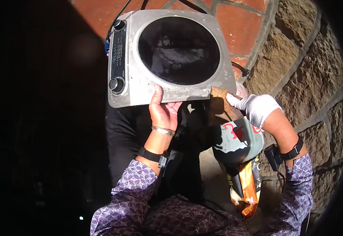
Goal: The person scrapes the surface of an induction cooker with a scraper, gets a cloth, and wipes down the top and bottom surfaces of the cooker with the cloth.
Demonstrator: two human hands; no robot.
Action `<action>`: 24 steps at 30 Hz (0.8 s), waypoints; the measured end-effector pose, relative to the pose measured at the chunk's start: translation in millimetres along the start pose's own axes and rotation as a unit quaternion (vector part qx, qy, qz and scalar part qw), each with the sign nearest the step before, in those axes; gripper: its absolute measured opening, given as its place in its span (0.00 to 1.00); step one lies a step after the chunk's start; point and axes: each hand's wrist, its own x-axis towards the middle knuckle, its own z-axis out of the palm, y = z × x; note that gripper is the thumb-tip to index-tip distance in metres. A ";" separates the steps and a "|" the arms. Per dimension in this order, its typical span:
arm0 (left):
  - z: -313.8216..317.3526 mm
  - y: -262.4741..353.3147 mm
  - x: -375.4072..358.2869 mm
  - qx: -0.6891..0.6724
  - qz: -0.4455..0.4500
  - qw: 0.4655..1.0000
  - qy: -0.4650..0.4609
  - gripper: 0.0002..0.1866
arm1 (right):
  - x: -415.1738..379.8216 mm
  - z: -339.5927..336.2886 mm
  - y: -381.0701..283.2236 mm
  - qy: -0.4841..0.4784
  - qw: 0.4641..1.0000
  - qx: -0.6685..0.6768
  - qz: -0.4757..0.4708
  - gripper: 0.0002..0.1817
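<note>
A silver induction cooktop (pixel 134 92) with a round black glass plate (pixel 179 51) and two knobs is tilted toward me over my lap. My left hand (pixel 164 112) grips its near edge, thumb on top and fingers curled underneath. At the cooktop's near right corner, my right hand (pixel 262 110), in a white glove, is closed on a rusty flat scraper (pixel 223 105). The scraper's broad brown blade overlaps the corner edge, while its grip is hidden in the glove. Below the scraper stands a pale green container (pixel 238 143) with red markings.
An orange and black packet (pixel 249 188) lies by the container. A black cable with a plug (pixel 242 70) comes out behind the cooktop's right side. Reddish paving (pixel 240 29) lies beyond, and rough stone slabs (pixel 305 74) are at the right. Deep shadow covers the left.
</note>
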 end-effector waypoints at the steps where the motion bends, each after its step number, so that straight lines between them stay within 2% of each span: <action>1: -0.6 -0.4 0.5 -0.009 -0.002 1.000 -0.004 0.31 | 1.6 -4.9 -12.8 0.012 1.000 -0.020 -0.017 0.27; 8: -3.5 0.4 3.2 -0.010 0.012 1.000 -0.013 0.31 | -3.3 0.7 5.6 -0.062 0.996 0.014 0.059 0.29; 10: 0.2 -1.9 0.2 -0.011 0.007 1.000 -0.010 0.31 | 1.3 -1.1 -1.2 -0.002 1.000 0.001 -0.004 0.29; 11: 0.6 -1.1 0.0 -0.011 0.003 1.000 -0.017 0.31 | 5.5 -8.0 -13.2 -0.006 1.000 -0.011 0.002 0.29; 14: 1.6 0.3 -1.0 -0.008 0.003 1.000 -0.016 0.31 | 9.3 -13.9 -18.6 0.079 0.993 0.041 -0.079 0.33; 17: -3.3 0.5 0.7 -0.007 -0.007 1.000 -0.020 0.31 | 1.5 -11.0 1.7 -0.030 0.999 0.030 0.030 0.35; 18: -1.6 1.2 -0.7 -0.003 0.000 1.000 -0.015 0.31 | 2.5 -8.8 -0.7 -0.032 0.999 0.030 0.030 0.35; 20: 2.5 0.2 -2.1 -0.001 0.004 1.000 -0.013 0.32 | 3.1 -5.7 -6.1 -0.015 1.000 0.017 0.016 0.32; 21: 1.8 0.6 -1.9 -0.003 0.002 1.000 -0.014 0.32 | 5.2 -8.3 -15.3 0.022 0.999 0.009 -0.039 0.24; 22: 1.2 0.9 -2.1 -0.005 0.001 1.000 -0.013 0.32 | 14.9 -8.2 -5.7 0.107 0.929 0.343 -0.085 0.23; 24: -0.8 0.5 -1.5 -0.002 0.010 1.000 -0.015 0.32 | 17.1 12.1 -16.5 0.172 0.964 0.203 -0.002 0.23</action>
